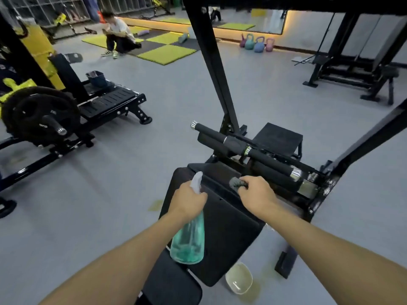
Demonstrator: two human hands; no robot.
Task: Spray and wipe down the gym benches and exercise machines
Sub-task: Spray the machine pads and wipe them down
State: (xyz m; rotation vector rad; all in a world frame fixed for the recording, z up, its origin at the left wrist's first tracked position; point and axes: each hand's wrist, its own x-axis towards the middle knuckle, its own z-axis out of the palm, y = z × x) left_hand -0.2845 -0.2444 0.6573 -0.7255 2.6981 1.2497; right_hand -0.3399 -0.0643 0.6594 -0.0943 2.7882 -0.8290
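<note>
A black padded bench (226,234) runs away from me in the lower middle, attached to a black machine frame (211,69). My left hand (187,201) grips the neck of a translucent green spray bottle (189,243), its white nozzle pointing up toward the far end of the pad. My right hand (257,194) clutches a bunched grey cloth (236,183) against the far edge of the pad, just in front of the black foam rollers (248,148).
A pale bowl (239,280) sits on the grey floor right of the bench. A plate-loaded machine (41,115) stands at left with a dark bin (97,78) on it. A person crouches on green mats (167,53) beyond. Kettlebells (255,42) line the mirror wall.
</note>
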